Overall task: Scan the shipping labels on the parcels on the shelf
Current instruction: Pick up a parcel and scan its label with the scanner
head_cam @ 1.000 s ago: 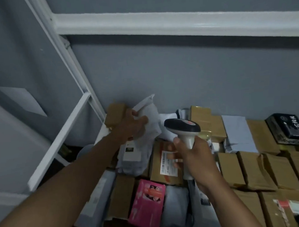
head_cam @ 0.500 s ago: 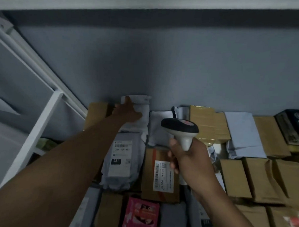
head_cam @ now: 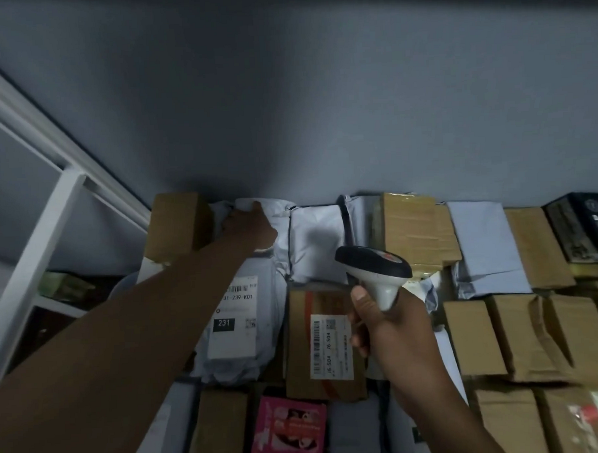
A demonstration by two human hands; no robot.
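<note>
My right hand (head_cam: 394,328) grips the handle of a white barcode scanner (head_cam: 375,271) with a dark head, held above a brown box whose white shipping label (head_cam: 330,346) faces up. My left hand (head_cam: 249,225) reaches to the back of the shelf and rests on a grey plastic mailer (head_cam: 248,204) lying against the wall; its fingertips are hidden, so the grip is unclear. In front of that, a second grey mailer shows a label (head_cam: 234,318) marked 231, partly covered by my left forearm.
Several brown cardboard parcels (head_cam: 521,336) fill the shelf to the right, with a black box (head_cam: 589,227) at the far right and a pink box (head_cam: 287,432) at the front. A white shelf upright (head_cam: 35,272) stands at the left. The grey wall (head_cam: 319,105) backs the shelf.
My left hand has carried the grey mailer away from me and laid it down against the back wall. The mailer labelled 231 is now uncovered. The scanner has barely moved.
</note>
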